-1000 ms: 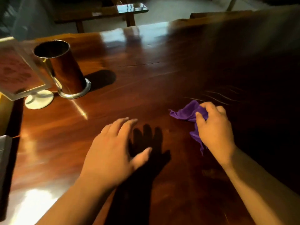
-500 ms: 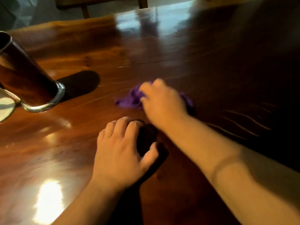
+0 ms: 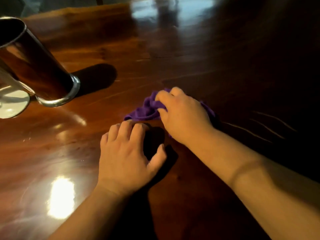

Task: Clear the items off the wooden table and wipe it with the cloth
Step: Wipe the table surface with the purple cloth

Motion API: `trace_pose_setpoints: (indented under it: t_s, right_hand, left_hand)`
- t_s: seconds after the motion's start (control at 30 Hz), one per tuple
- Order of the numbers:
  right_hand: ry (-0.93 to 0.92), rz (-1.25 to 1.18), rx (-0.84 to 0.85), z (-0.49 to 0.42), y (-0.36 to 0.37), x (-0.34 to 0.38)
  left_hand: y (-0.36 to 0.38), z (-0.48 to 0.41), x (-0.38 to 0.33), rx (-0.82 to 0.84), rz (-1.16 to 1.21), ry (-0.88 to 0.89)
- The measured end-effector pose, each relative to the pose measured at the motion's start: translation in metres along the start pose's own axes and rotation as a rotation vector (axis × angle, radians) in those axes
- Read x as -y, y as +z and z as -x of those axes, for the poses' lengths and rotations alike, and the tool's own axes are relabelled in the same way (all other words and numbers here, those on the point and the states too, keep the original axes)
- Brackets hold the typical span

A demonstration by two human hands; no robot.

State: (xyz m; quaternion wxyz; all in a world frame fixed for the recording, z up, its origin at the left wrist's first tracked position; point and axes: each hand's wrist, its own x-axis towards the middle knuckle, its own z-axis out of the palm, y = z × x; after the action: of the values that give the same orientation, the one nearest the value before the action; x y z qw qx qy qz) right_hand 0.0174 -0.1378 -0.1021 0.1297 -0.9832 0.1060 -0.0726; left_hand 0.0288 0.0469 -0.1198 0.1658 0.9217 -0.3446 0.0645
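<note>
A crumpled purple cloth point(image 3: 146, 109) lies on the glossy wooden table point(image 3: 173, 54) near the middle. My right hand point(image 3: 183, 115) presses down on it, fingers closed over the fabric, and hides most of it. My left hand point(image 3: 126, 156) rests flat on the bare wood just in front of the cloth, fingers spread, holding nothing.
A shiny cylindrical metal holder point(image 3: 34, 66) stands at the left, throwing a shadow to its right. Beside it, at the left edge, sits the round white base point(image 3: 12, 104) of a stand. Bright glare marks the near left of the table.
My right hand has swept the cloth leftward across the table from the right side toward the middle. My left hand has stayed planted. The view has shifted closer and to the right.
</note>
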Motion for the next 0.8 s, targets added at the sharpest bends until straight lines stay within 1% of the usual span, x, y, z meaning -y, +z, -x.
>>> trace_pose_setpoints:
  t_s: [0.07, 0.13, 0.17, 0.23, 0.27, 0.3, 0.33, 0.37, 0.47, 0.5, 0.57, 0.63, 0.7, 0.77, 0.8]
  right_hand:
    - [0.015, -0.02, -0.059, 0.042, -0.015, -0.022]
    - [0.089, 0.056, -0.08, 0.058, -0.033, -0.062]
    - [0.157, 0.106, -0.102, 0.052, -0.038, -0.089]
    - [0.385, 0.194, -0.154, 0.021, -0.045, -0.125]
    - [0.491, 0.192, -0.172, 0.001, -0.046, -0.126]
    - [0.518, 0.191, -0.175, -0.016, -0.043, -0.114]
    - [0.476, 0.184, -0.149, -0.028, -0.034, -0.093]
    - [0.38, 0.165, -0.116, -0.034, -0.023, -0.066]
    - [0.027, 0.084, 0.007, -0.002, 0.0, 0.01]
    - [-0.028, 0.05, 0.035, 0.019, -0.003, 0.016]
    - [-0.032, -0.044, 0.034, 0.055, -0.019, 0.0]
    - [0.062, -0.029, 0.006, 0.076, -0.037, -0.033]
    - [0.256, 0.023, -0.062, 0.072, -0.043, -0.063]
    - [0.447, 0.078, -0.101, 0.044, -0.038, -0.062]
    - [0.488, 0.086, -0.1, 0.027, -0.032, -0.047]
  left_hand:
    - [-0.001, 0.002, 0.004, -0.007, -0.008, -0.007]
    - [-0.001, 0.004, 0.006, -0.001, -0.009, -0.002]
    - [-0.001, 0.004, 0.006, -0.001, -0.001, 0.003]
    - [-0.001, 0.004, 0.005, 0.0, 0.0, 0.01]
    - [-0.001, 0.004, 0.004, -0.001, -0.002, 0.009]
    - [-0.001, 0.004, 0.004, -0.003, 0.0, 0.005]
    - [-0.002, 0.004, 0.004, -0.007, 0.005, -0.001]
    - [-0.002, 0.004, 0.004, -0.01, 0.01, -0.007]
    - [-0.005, 0.004, 0.004, -0.01, 0.028, -0.01]
    - [-0.007, 0.006, 0.006, -0.006, 0.037, -0.006]
    - [-0.013, 0.012, 0.011, 0.015, 0.054, 0.005]
    - [-0.02, 0.021, 0.019, 0.041, 0.064, 0.023]
    - [-0.028, 0.031, 0.029, 0.059, 0.056, 0.035]
    - [-0.034, 0.038, 0.036, 0.053, 0.05, 0.036]
    - [-0.036, 0.042, 0.039, 0.049, 0.055, 0.033]
